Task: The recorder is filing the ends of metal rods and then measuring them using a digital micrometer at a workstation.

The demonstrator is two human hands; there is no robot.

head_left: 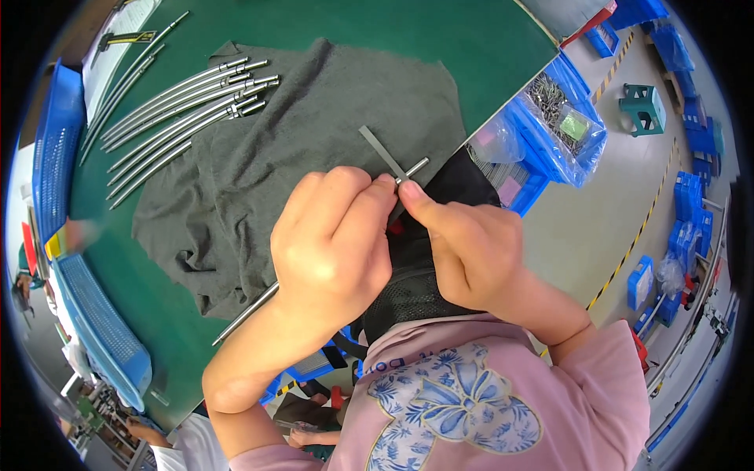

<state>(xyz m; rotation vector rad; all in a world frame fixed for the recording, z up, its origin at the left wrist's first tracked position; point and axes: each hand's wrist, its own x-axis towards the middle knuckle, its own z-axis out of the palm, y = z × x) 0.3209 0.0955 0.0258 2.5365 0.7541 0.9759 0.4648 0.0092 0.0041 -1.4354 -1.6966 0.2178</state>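
My left hand [330, 243] is wrapped around a long thin metal rod [245, 313] that runs from lower left up to a tip near the table's edge. My right hand [463, 247] pinches a flat grey file [382, 151] and lays it across the rod's upper end [416, 166]. Both hands meet above a dark grey cloth [259, 165] spread on the green table [471, 47]. Most of the rod's middle is hidden inside my left fist.
Several similar metal rods [181, 110] lie in a row at the table's upper left. Blue crates [98, 330] line the left edge. A blue bin with small metal parts [554, 106] stands to the right, and a teal stool [644, 106] is on the floor.
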